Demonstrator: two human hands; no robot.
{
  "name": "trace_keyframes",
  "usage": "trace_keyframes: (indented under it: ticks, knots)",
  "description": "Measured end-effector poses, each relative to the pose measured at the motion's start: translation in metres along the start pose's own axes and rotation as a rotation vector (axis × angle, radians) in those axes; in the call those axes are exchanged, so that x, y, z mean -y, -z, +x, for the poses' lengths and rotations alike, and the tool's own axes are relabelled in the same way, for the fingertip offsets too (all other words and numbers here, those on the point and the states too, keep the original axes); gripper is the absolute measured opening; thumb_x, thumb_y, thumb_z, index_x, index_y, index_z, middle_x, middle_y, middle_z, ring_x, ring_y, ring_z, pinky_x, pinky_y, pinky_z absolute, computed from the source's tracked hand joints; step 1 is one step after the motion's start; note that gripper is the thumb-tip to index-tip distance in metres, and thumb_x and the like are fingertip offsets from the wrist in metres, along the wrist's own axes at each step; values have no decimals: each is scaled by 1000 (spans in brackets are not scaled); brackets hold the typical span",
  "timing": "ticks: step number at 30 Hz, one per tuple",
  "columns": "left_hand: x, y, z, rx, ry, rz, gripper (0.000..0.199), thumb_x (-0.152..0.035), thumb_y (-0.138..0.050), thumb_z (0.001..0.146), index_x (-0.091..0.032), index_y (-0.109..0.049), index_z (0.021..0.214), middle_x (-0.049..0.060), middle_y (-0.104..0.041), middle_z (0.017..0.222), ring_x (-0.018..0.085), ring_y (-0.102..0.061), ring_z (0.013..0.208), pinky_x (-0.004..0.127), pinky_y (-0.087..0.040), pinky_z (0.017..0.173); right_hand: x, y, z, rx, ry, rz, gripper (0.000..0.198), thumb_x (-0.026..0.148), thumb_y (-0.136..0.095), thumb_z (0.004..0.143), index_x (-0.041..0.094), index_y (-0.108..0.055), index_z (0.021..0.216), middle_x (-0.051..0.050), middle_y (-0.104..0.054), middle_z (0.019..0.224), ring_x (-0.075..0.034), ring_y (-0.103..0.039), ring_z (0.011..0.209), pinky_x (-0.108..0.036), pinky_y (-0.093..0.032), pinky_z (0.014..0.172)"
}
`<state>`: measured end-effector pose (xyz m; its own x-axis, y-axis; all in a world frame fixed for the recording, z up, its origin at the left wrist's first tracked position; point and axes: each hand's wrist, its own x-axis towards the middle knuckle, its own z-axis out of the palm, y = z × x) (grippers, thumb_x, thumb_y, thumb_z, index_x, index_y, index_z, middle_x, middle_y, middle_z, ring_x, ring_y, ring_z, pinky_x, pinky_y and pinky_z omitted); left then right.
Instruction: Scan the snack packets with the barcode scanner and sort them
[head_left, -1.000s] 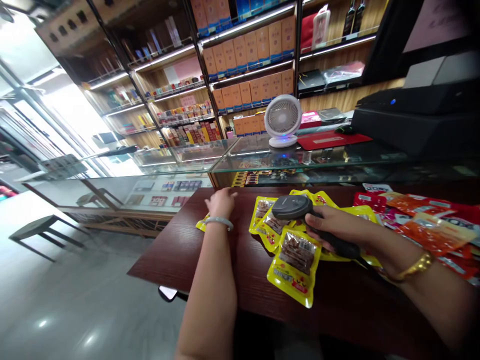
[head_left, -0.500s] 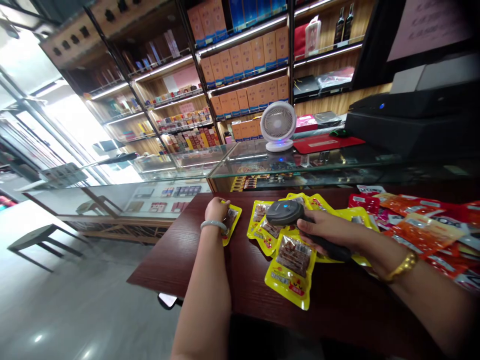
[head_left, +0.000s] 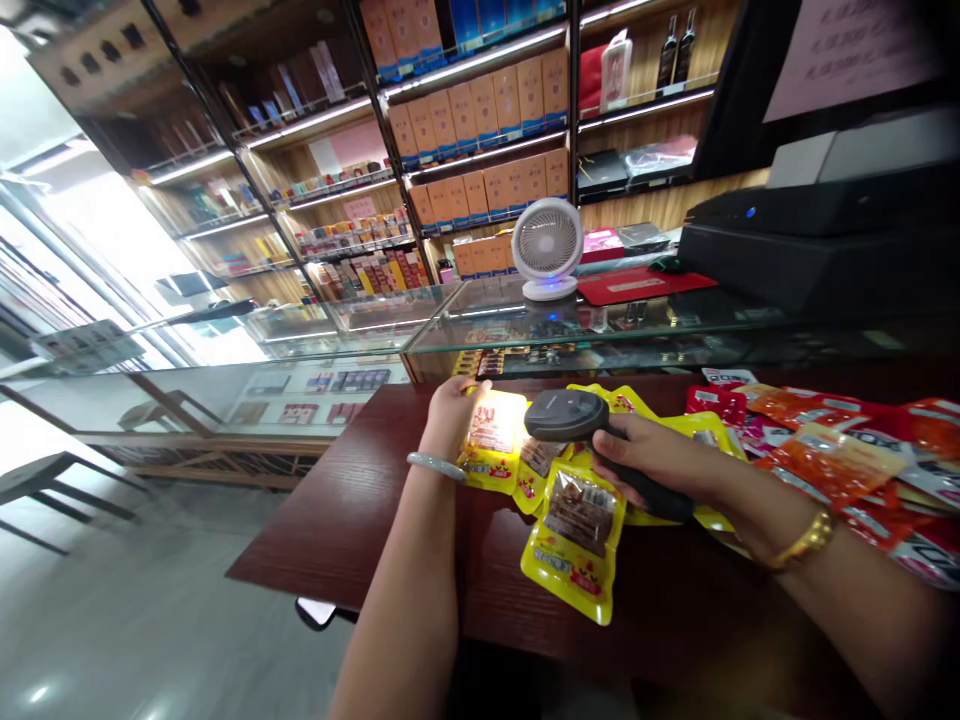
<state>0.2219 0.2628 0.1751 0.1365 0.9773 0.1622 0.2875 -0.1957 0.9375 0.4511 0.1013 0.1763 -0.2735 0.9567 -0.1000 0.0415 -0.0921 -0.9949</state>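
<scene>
My left hand (head_left: pixel 450 415), with a pale bangle at the wrist, grips a yellow snack packet (head_left: pixel 491 450) by its upper left edge. Bright light from the scanner falls on the packet's face. A dark handheld barcode scanner (head_left: pixel 566 414) is in my right hand (head_left: pixel 649 455), fingers wrapped round its handle and its head pointing left toward that packet. Under and around the scanner lie several more yellow packets; the nearest yellow packet (head_left: pixel 577 535) lies flat in front, its clear window showing brown food. My right hand hides part of the pile.
Red and orange snack packets (head_left: pixel 840 440) lie heaped at the right of the dark wooden table (head_left: pixel 330 530). Behind it stands a glass counter (head_left: pixel 480 325) bearing a white fan (head_left: pixel 547 248), a red mat (head_left: pixel 645 287) and a black machine (head_left: pixel 810 240). A stool (head_left: pixel 60 475) is at left.
My left hand has lifted the yellow packet and turned its face toward the scanner, where light now shines on it. The right hand stays nearly in place with the scanner.
</scene>
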Motion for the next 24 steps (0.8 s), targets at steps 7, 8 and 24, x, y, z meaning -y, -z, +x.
trace_keyframes:
  ticks: [7, 8, 24]
  knots:
    - [1, -6, -2, 58, 14, -51, 34, -49, -73, 71, -18, -59, 75, -3, -55, 55, 11, -53, 50, 22, -40, 50, 4, 1, -1, 0, -5, -30, 60, 76, -66, 75, 21, -47, 88, 7, -53, 61, -7, -49, 40, -19, -39, 38]
    - [2, -7, -3, 69, 18, -97, 35, -50, -73, 70, -18, -58, 75, -4, -54, 54, 11, -52, 49, 22, -40, 49, 5, 1, -1, 1, -7, -32, 61, 77, -66, 74, 21, -47, 89, 7, -53, 61, -7, -49, 40, -19, -39, 38]
    - [16, 25, 14, -125, 6, 212, 32, -50, -69, 73, -20, -61, 77, -1, -59, 59, 15, -56, 57, 25, -40, 56, 7, 9, -2, -47, -2, -41, 59, 75, -68, 74, 21, -47, 82, 6, -57, 60, -8, -51, 39, -19, -41, 38]
